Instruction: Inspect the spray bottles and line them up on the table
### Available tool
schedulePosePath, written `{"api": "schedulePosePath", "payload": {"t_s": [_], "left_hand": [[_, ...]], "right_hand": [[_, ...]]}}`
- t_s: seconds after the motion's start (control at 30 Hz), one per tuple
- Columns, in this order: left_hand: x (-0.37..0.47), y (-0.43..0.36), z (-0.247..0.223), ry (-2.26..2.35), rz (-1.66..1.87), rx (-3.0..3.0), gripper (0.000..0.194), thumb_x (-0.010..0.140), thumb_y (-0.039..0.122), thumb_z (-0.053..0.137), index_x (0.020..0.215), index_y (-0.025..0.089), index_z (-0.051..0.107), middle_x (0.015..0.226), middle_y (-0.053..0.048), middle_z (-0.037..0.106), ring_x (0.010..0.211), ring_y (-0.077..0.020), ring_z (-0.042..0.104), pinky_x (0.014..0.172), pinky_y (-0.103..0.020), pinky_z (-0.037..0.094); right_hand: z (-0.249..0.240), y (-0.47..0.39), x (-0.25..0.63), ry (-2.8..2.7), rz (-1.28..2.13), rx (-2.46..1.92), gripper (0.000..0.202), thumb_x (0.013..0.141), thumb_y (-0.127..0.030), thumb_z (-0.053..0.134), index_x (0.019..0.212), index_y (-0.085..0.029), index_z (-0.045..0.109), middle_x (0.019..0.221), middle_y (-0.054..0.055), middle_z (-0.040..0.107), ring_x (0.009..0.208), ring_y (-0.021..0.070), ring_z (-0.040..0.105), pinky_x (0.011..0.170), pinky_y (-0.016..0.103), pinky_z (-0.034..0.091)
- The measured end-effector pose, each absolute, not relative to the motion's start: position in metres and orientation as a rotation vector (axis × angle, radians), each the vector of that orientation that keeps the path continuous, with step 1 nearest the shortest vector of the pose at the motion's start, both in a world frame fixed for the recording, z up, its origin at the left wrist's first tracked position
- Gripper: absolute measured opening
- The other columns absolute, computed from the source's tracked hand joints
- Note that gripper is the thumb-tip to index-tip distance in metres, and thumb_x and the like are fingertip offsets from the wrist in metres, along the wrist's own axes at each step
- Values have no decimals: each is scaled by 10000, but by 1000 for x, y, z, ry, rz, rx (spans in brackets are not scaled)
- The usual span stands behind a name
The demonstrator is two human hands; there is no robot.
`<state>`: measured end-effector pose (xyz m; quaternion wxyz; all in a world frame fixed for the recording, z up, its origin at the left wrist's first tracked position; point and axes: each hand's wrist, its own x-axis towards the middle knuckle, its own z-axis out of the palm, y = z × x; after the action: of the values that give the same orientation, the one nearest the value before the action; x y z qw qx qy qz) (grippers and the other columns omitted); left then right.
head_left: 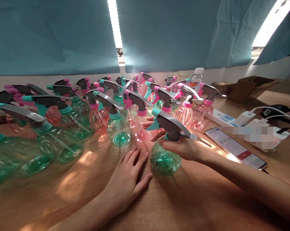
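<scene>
My right hand (184, 148) is around the neck of a green spray bottle (166, 163), its thumb across the near side and some fingers showing behind. This bottle is upright on the wooden table, with a dark grey head, a grey top and a teal nozzle pointing left. Just to its left, my left hand (128, 175) lies flat on the tabletop, fingers spread, holding nothing. Beyond my left fingertips stand another green spray bottle (119, 130) with a teal collar and a pink spray bottle (142, 126) with a pink collar.
Several more green and pink spray bottles crowd the back and left, including a large green one (63, 144). On the right lie a phone (235, 147) showing a timer and a power strip (223, 117) with chargers. An open cardboard box (246, 88) stands behind them.
</scene>
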<state>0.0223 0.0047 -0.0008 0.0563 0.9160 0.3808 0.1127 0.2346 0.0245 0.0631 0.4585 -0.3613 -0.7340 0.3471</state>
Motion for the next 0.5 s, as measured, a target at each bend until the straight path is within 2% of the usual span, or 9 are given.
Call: {"api": "schedulePosePath", "payload": {"t_s": [0.13, 0.27, 0.4, 0.5], "left_hand": [[22, 5, -2, 1169, 317, 2788, 539, 969, 426, 495, 1423, 140, 449, 1486, -170, 413, 1362, -354, 351, 1077, -551, 355], [19, 5, -8, 1161, 388, 2802, 536, 975, 438, 485, 1429, 156, 443, 1482, -162, 420, 1359, -343, 358, 1081, -544, 353], [18, 6, -13, 1143, 449, 2812, 536, 978, 444, 482, 1434, 165, 439, 1479, -152, 424, 1356, -337, 358, 1089, -536, 346], [17, 5, -13, 1143, 482, 2810, 525, 975, 448, 483, 1424, 178, 453, 1469, -142, 439, 1343, -341, 375, 1081, -537, 360]], "right_hand": [[63, 25, 237, -1816, 918, -932, 331, 770, -203, 584, 1096, -257, 598, 915, 11, 655, 603, 115, 543, 555, 269, 473], [62, 26, 240, -1838, 935, -955, 318, 757, -164, 576, 1064, -242, 606, 731, -23, 608, 661, 138, 581, 598, 271, 484], [66, 26, 238, -1819, 971, -882, 300, 746, -168, 576, 1038, -234, 599, 821, -1, 637, 697, 134, 585, 615, 264, 485], [69, 24, 237, -1803, 975, -898, 206, 729, -164, 562, 926, -221, 578, 778, -24, 593, 561, 85, 472, 486, 223, 398]]}}
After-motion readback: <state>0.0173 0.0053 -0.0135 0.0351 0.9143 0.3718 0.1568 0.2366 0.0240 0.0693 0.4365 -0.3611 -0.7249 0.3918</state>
